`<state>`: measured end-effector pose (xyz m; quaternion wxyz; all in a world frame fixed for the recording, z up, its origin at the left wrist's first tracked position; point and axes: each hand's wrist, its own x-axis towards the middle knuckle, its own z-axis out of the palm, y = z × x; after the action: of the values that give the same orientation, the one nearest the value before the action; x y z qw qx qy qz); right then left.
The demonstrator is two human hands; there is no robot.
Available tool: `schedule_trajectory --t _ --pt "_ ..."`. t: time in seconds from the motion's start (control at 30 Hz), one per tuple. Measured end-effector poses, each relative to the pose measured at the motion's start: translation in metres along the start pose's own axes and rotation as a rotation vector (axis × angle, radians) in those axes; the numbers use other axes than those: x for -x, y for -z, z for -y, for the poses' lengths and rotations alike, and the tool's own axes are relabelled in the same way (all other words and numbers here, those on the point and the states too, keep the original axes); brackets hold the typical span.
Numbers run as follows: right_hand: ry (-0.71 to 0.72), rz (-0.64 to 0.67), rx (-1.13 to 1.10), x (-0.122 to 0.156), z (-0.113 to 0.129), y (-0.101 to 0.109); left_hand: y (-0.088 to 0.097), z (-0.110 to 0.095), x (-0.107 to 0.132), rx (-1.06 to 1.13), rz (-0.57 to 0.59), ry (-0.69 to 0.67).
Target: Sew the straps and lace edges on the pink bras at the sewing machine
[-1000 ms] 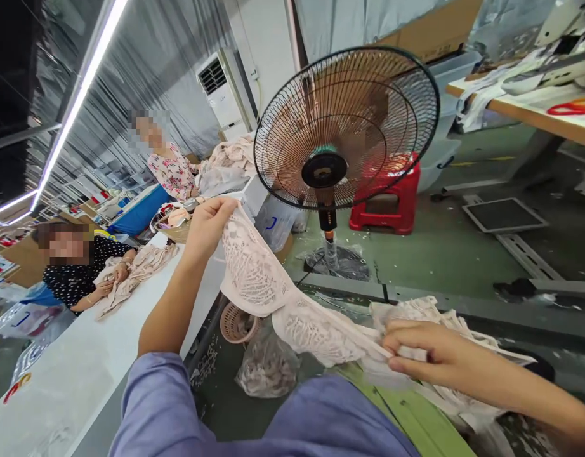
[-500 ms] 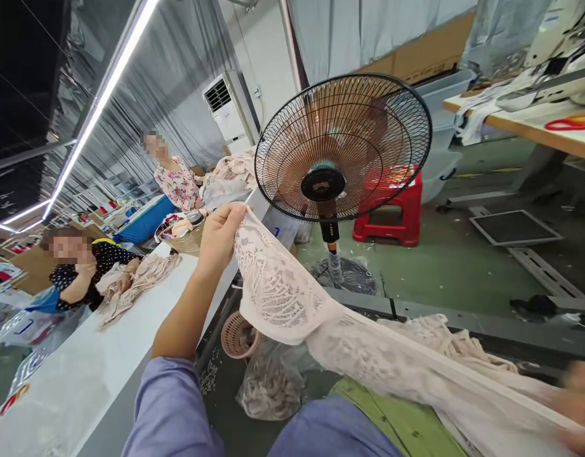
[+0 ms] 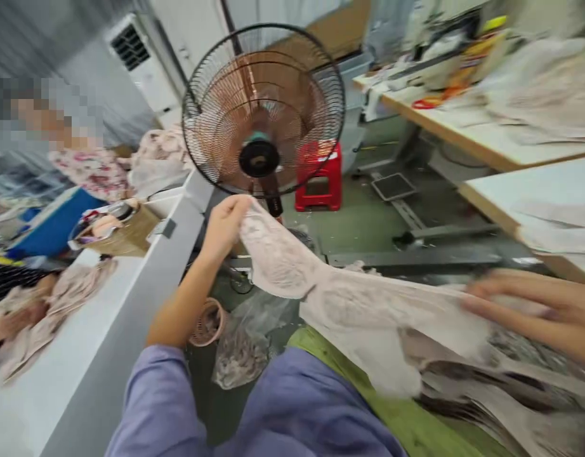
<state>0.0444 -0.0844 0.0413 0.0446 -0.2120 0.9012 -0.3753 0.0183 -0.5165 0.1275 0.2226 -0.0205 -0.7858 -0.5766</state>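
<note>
A pale pink lace bra (image 3: pixel 283 260) is stretched across the front of me. My left hand (image 3: pixel 226 225) pinches the end of it at the upper left. Over at the right, my right hand (image 3: pixel 530 308) is blurred, thumb and fingers closing on the bra's upper edge. More pale pink fabric (image 3: pixel 464 397) lies bunched over my lap at the lower right, partly covering a green cloth (image 3: pixel 316 339). Where the bra ends and that fabric begins is hard to make out.
A standing fan (image 3: pixel 259 155) rises ahead, with a red stool (image 3: pixel 321 178) behind it. A pink basket (image 3: pixel 210 324) and a clear plastic bag of scraps (image 3: pixel 240 358) sit low at left. White tables (image 3: pixel 106 330) flank me; a person (image 3: pixel 90 168) in a floral top is beyond.
My view has swung to the right, showing more of the right-hand tables. My right hand has come further into view along the bra's upper edge. My left hand still pinches its end.
</note>
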Motion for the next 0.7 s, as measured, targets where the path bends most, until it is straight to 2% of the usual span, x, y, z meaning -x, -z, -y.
schedule_trajectory --t 0.1,0.2,0.33,0.5,0.6,0.7 --pt "-0.128 0.059 -0.043 -0.004 -0.013 0.003 0.002 0.017 -0.014 0.055 0.026 0.036" --pt "-0.186 0.069 -0.115 -0.024 -0.012 -0.009 0.005 0.019 -0.014 0.068 0.018 0.044" --pt "-0.161 0.111 -0.187 -0.043 0.004 -0.023 0.015 0.017 -0.012 0.004 -0.032 0.038" --pt "-0.077 0.165 -0.207 -0.062 0.016 -0.043 0.038 0.018 -0.014 0.026 -0.089 0.054" --pt "0.000 0.191 -0.199 -0.082 0.029 -0.067 0.058 0.004 -0.014 -0.042 -0.069 0.016" --pt "0.114 0.193 -0.197 -0.112 0.065 -0.096 0.079 -0.033 -0.008 -0.233 -0.052 -0.092"
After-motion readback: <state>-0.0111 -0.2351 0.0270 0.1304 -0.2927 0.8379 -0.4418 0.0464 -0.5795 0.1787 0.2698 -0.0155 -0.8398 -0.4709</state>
